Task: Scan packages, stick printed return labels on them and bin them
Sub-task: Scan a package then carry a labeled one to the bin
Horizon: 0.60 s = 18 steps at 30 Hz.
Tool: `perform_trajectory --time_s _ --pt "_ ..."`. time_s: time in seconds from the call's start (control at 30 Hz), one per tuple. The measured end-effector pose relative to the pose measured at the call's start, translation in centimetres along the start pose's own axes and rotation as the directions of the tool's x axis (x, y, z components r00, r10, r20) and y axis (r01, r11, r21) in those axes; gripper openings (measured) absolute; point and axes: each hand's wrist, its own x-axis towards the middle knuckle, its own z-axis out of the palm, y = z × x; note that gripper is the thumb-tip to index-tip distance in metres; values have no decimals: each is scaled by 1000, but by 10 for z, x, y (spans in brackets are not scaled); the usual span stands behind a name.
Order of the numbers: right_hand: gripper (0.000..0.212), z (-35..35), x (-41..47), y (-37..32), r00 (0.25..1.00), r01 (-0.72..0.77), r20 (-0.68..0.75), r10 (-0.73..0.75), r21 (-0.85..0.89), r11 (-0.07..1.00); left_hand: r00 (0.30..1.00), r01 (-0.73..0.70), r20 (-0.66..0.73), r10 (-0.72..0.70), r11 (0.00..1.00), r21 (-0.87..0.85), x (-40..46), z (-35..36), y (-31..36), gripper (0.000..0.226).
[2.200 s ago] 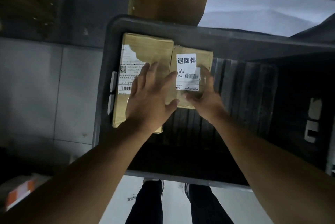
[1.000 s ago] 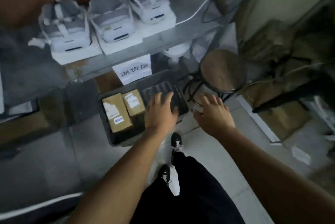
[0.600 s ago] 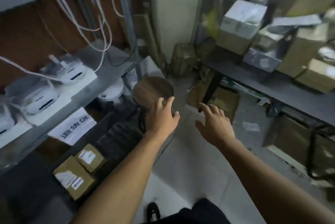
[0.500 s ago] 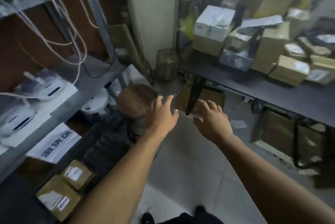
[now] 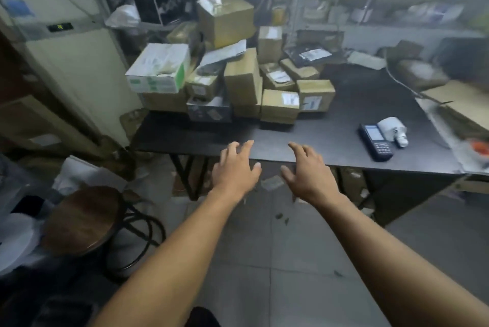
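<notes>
A dark bench [image 5: 344, 112] carries a heap of taped brown cardboard packages [image 5: 243, 80], some with white labels, piled at its back left. A black handheld scanner [image 5: 375, 142] lies near the right front edge, just beside a white label roll [image 5: 393, 127]. The left hand [image 5: 235, 168] and right hand [image 5: 307, 170] reach forward, palms down, over the bench's front edge; each grip is wide, fingers spread, holding nothing.

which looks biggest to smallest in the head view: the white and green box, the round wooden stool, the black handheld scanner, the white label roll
1. round wooden stool, though it is nearest the camera, which inflates it
2. white and green box
3. black handheld scanner
4. white label roll, close to the scanner in size, so that order is unsure
</notes>
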Motion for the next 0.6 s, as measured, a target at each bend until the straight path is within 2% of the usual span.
perform_trajectory --time_s 0.23,0.43,0.6 --pt "65 -15 53 61 991 -133 -10 133 13 991 988 -125 94 125 992 -10 80 33 56 63" --pt "66 -30 117 94 977 -200 57 205 -86 976 970 -194 134 202 978 -72 164 57 87 63" --pt "65 -45 178 114 964 -260 33 265 -110 959 955 -226 169 244 967 -116 233 70 112 65"
